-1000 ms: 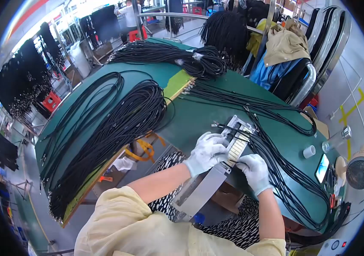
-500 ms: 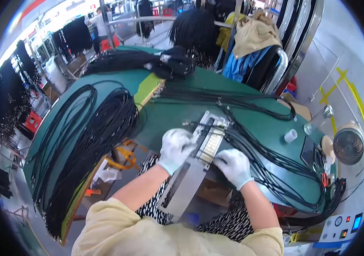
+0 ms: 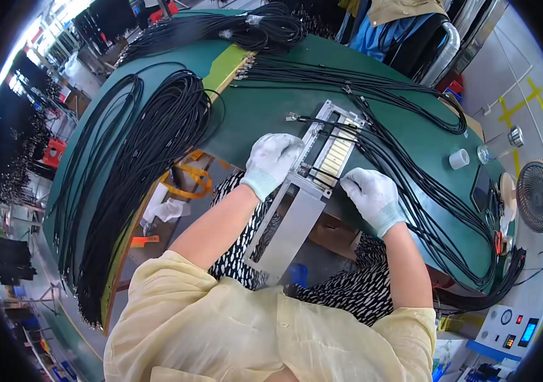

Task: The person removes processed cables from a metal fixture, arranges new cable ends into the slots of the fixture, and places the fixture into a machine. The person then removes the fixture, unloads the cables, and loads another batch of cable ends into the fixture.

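A metal fixture (image 3: 304,207) with a row of pale yellow blocks (image 3: 337,156) lies at the table's front edge, its lower end reaching over my lap. Several thin black cables cross it, and one metal cable end (image 3: 293,117) sticks out past its upper left side. My left hand (image 3: 275,159), white-gloved, rests against the fixture's left side with curled fingers; its fingertips are partly hidden. My right hand (image 3: 374,197), also gloved, is by the lower right corner, thumb and fingers pinched together. A short black cable piece (image 3: 317,175) lies across the fixture between both hands; whether either grips it is unclear.
Black cable bundles (image 3: 163,127) cover the green table's (image 3: 271,105) left side, and more cables (image 3: 437,191) run along the right. A white cup (image 3: 458,159), a glass jar (image 3: 500,145) and a small fan (image 3: 537,197) stand at the right. A control box (image 3: 510,334) sits lower right.
My view has tilted down, so the table and fixture appear higher. Both hands stay beside the fixture; the left fingers look more curled in and the right thumb and fingers remain together.
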Action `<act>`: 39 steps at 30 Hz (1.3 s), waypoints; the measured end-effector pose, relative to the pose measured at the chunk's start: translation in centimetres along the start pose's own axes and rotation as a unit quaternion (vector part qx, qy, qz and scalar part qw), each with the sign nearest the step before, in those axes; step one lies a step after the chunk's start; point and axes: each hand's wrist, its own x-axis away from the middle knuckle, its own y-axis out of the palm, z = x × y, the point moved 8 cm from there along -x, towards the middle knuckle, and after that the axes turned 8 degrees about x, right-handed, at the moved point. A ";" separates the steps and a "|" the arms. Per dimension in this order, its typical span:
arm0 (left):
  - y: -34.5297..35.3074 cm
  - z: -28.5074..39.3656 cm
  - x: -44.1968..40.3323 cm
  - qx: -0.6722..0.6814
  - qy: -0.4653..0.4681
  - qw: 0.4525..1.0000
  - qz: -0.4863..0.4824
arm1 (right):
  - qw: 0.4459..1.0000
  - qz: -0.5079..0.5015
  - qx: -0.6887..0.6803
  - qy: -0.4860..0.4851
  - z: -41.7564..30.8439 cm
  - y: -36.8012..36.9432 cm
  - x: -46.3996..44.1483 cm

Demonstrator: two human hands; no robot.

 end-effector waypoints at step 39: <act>-0.5 2.5 0.2 0.062 0.099 0.991 0.065 | 0.995 0.089 -0.021 -0.035 1.1 -2.2 -2.0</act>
